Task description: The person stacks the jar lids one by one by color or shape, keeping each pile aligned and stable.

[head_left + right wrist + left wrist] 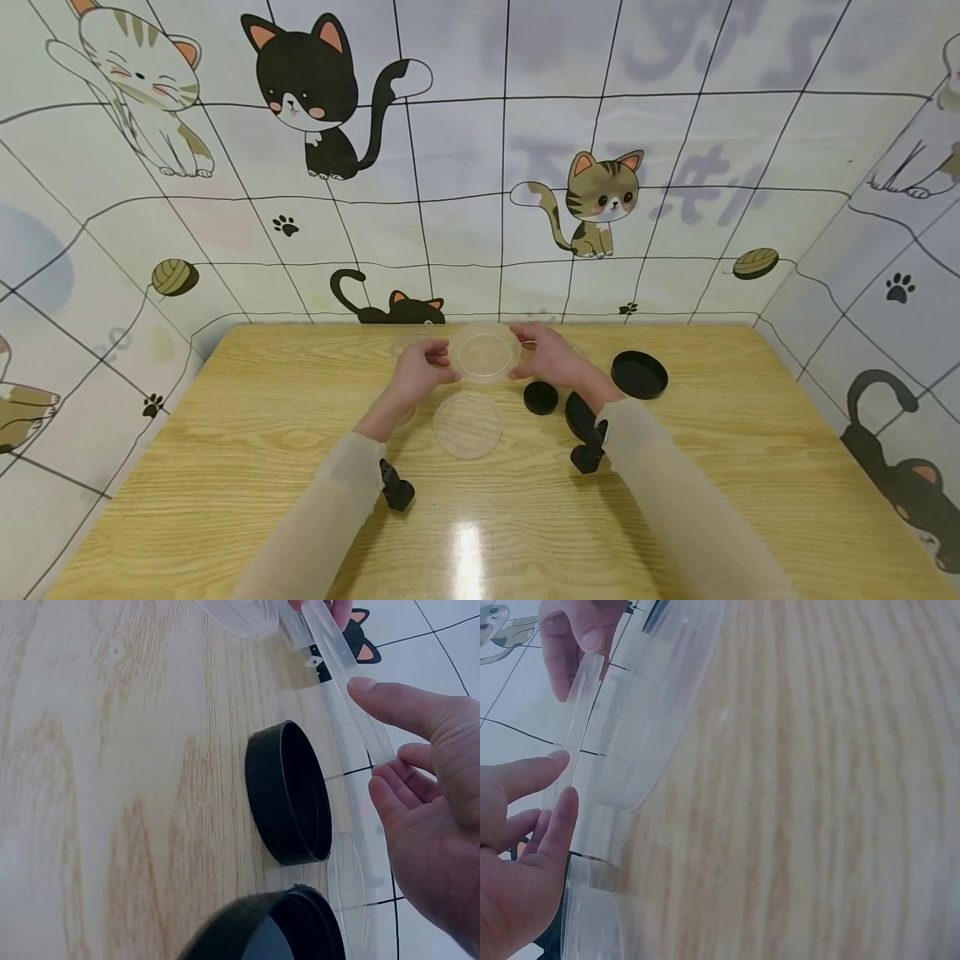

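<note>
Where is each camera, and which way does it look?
Head: on the head, facing forward and down at the table; left hand, right hand, sleeves show.
Left wrist: on that wrist, facing the held disc; both hands show.
Right wrist: on that wrist, facing the held disc and black dishes; both hands show.
Both wrist views share the held disc.

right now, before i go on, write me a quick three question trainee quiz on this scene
1. Which hand or hands pinch the held clear piece?
2. True or false: in the head view, the small black piece lies to the right of the frontmost clear piece.
3. The rightmost black piece is:
a) touching a hand
b) apart from both hands
c) in a hand

Key
1. Both: left hand and right hand, at opposite edges.
2. True.
3. b
</note>
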The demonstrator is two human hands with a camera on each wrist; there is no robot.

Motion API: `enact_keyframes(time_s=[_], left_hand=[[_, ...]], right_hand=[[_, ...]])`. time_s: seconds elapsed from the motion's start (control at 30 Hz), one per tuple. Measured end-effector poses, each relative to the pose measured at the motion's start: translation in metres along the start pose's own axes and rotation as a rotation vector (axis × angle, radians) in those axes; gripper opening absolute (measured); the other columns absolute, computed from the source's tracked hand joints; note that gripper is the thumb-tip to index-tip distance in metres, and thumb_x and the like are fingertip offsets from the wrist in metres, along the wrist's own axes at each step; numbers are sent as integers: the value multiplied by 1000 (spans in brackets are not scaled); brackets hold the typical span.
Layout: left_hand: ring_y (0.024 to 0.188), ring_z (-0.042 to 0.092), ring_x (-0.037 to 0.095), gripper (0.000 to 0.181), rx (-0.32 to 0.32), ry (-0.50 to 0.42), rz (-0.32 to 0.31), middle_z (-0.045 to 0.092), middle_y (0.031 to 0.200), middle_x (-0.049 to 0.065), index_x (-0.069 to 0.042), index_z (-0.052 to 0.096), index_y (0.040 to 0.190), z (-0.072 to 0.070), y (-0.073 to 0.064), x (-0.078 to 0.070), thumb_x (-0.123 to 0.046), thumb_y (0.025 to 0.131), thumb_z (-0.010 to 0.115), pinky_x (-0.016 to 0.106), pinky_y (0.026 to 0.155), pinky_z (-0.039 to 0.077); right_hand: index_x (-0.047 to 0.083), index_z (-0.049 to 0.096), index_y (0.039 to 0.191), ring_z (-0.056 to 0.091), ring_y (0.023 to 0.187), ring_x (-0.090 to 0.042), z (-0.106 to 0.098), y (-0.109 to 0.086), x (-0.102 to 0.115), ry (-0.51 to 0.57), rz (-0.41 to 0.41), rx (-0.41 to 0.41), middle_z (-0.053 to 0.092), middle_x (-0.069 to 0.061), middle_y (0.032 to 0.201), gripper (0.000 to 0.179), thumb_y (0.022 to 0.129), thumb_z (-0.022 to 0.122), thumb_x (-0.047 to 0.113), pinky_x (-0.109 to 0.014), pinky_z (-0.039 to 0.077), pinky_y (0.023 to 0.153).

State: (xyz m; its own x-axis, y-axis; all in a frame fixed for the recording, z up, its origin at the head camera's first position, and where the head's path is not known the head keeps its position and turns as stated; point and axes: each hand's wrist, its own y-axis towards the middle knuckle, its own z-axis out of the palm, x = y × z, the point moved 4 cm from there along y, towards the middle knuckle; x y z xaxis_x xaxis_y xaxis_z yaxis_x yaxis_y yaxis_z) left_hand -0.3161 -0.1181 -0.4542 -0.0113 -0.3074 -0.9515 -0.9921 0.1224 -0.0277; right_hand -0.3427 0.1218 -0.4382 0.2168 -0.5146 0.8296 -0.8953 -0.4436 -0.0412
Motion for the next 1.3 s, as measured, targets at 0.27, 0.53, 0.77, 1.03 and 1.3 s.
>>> enact_keyframes(time_s=[0.27, 0.53, 0.77, 1.03, 1.3], left_hand=[[110, 59, 32, 66, 26, -70, 23, 56, 128, 26, 10, 53, 141, -3, -5, -3, 9, 81, 80, 22, 80, 55], [107, 62, 28, 64, 3, -75, 43, 60, 123, 21, 7, 58, 138, -6, -11, -7, 9, 78, 82, 23, 80, 55], [106, 62, 30, 63, 30, -87, 82, 59, 125, 20, 6, 59, 136, -10, -26, -19, 8, 78, 83, 24, 78, 56], [101, 63, 26, 66, 45, -106, 68, 58, 128, 20, 6, 57, 136, -10, -46, -27, 10, 76, 85, 27, 81, 58], [94, 64, 24, 65, 50, -114, 42, 59, 120, 20, 5, 58, 134, -11, -71, -28, 10, 75, 86, 28, 78, 58]], right_hand=[[-4, 36, 155, 42, 139, -43, -1, -9, 5, 41, -35, -17, 37, -25, 155, 86, 83, 83, -1, -48, 37, 115], [-6, 37, 154, 42, 140, -42, -3, -19, 12, 96, -73, -24, 38, -26, 154, 87, 81, 84, -2, -47, 37, 115], [-6, 42, 151, 46, 138, -39, -3, -33, 19, 135, -44, -25, 41, -24, 151, 83, 81, 85, 2, -47, 43, 109], [-4, 43, 151, 47, 137, -38, 0, -51, 26, 187, -34, -30, 41, -22, 150, 84, 80, 87, 2, -47, 48, 104], [-7, 42, 150, 46, 137, -42, 8, -75, 34, 203, -74, -13, 40, -24, 147, 83, 80, 87, 0, -56, 42, 108]])
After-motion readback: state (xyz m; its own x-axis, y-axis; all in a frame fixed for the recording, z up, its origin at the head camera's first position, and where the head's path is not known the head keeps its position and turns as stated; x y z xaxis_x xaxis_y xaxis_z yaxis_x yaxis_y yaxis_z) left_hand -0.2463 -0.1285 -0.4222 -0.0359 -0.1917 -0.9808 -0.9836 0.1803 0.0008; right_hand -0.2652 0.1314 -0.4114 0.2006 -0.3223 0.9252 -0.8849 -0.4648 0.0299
